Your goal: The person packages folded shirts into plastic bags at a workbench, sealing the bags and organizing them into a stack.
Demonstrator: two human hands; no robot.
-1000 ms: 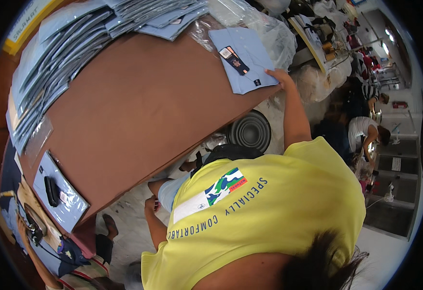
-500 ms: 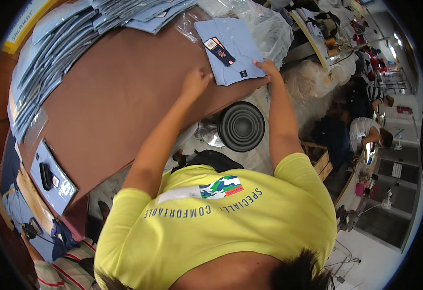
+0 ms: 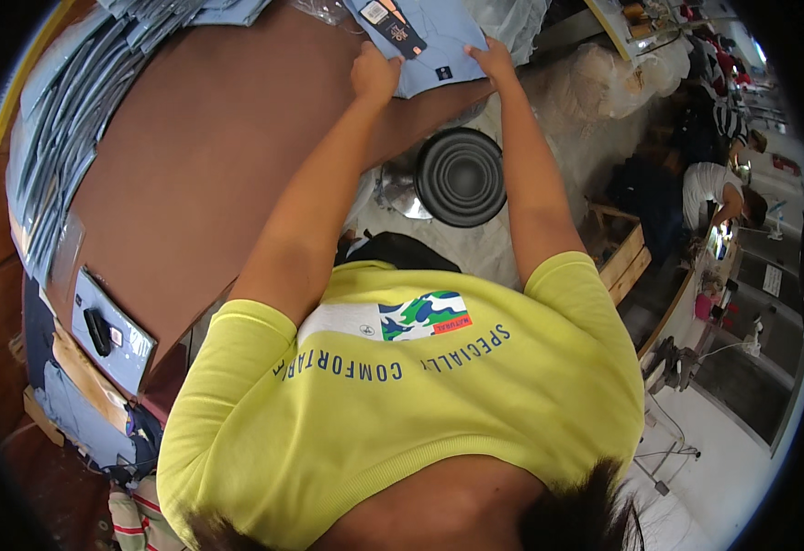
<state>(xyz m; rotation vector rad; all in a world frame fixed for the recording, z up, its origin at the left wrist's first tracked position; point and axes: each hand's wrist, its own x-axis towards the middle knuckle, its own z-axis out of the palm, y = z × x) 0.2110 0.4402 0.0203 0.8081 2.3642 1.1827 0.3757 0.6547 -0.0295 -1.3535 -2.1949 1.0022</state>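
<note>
A folded light-blue shirt (image 3: 448, 57) lies at the far edge of the brown table, its upper part cut off by the picture's border. Dark hang tags (image 3: 400, 33) and a small black label are on its front. My left hand (image 3: 376, 75) is closed at the shirt's left edge, the thumb side against the cloth. At the opposite edge, my right hand (image 3: 494, 62) pinches the shirt with the thumb on top and the other fingers mostly hidden beneath.
Bagged blue shirts (image 3: 72, 119) are piled along the left of the brown table (image 3: 209, 156). A bagged shirt with a black object (image 3: 113, 335) lies at the near-left corner. A black round stool (image 3: 462, 177) stands below the table edge; people sit working at right.
The view has shifted, so table and shirt appear higher and partly cut off. My left hand has come from beside the shirt to its left edge; my right hand keeps its grip.
</note>
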